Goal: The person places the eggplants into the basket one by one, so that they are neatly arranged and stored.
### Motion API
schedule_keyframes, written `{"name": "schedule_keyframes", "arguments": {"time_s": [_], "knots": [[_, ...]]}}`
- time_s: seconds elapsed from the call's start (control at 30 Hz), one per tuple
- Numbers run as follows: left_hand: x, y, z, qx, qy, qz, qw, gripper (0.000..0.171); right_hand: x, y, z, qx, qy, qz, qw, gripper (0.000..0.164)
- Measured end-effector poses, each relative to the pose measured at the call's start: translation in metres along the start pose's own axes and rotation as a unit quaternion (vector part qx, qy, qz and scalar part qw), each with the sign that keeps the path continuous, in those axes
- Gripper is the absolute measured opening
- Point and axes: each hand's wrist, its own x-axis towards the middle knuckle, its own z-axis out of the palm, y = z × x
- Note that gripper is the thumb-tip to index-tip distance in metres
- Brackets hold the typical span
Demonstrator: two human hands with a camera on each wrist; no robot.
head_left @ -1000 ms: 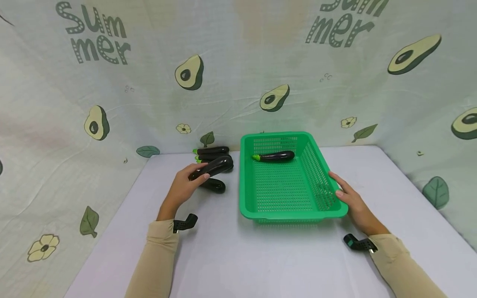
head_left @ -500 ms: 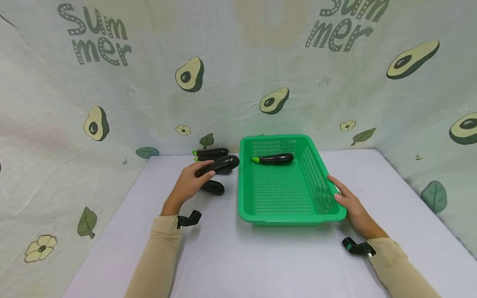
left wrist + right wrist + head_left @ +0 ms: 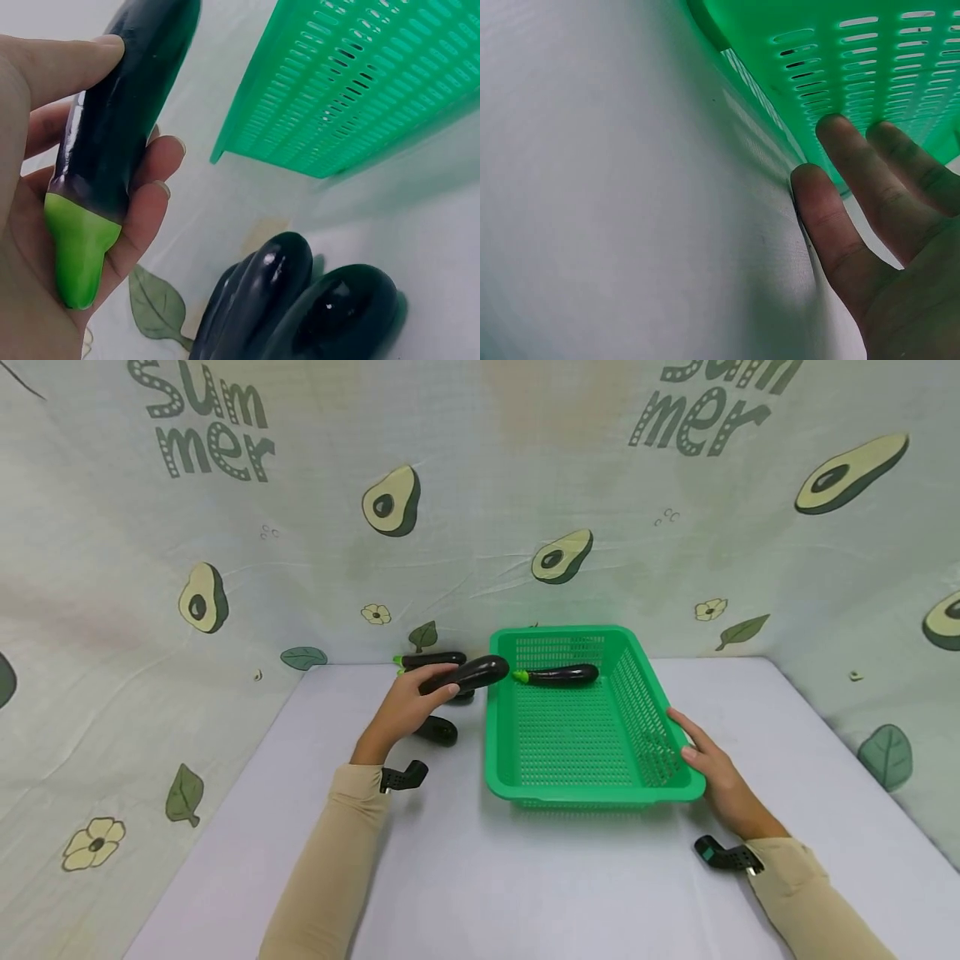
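Note:
My left hand (image 3: 401, 706) grips a dark, glossy eggplant (image 3: 476, 673) above the table, its rounded end pointing right at the left rim of a green plastic basket (image 3: 588, 795). In the left wrist view the thumb presses one side of this eggplant (image 3: 112, 142), fingers curl round the other, and its bright green stem end lies along the palm. A second eggplant (image 3: 562, 675) lies inside the basket near the back. My right hand (image 3: 716, 777) holds the basket's right side, thumb over the rim; in the right wrist view the fingers (image 3: 877, 176) lie against the slotted outer wall.
Left of the basket several more eggplants (image 3: 442, 657) lie grouped at the table's back, partly hidden by the left hand. One eggplant (image 3: 438, 731) lies nearer the front. A printed cloth (image 3: 465, 485) hangs behind the white table (image 3: 570, 885).
My left hand has moved right and slightly up with the eggplant, bringing its tip over the basket's left rim. The right hand stays at the basket, which has not visibly moved on the table.

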Motion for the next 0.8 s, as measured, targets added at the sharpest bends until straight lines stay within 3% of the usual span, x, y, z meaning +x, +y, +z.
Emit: {"name": "schedule_keyframes", "arguments": {"time_s": [0.47,0.8], "knots": [[0.019,0.015,0.005,-0.006,-0.027,0.008,0.9996,0.045,-0.003,0.000,0.002,0.006,0.004,-0.001,1.000,0.055],[0.035,0.018,0.016,0.029,-0.050,0.034,0.9978,0.042,-0.003,-0.002,0.002,0.000,0.007,-0.005,1.000,0.055]]}}
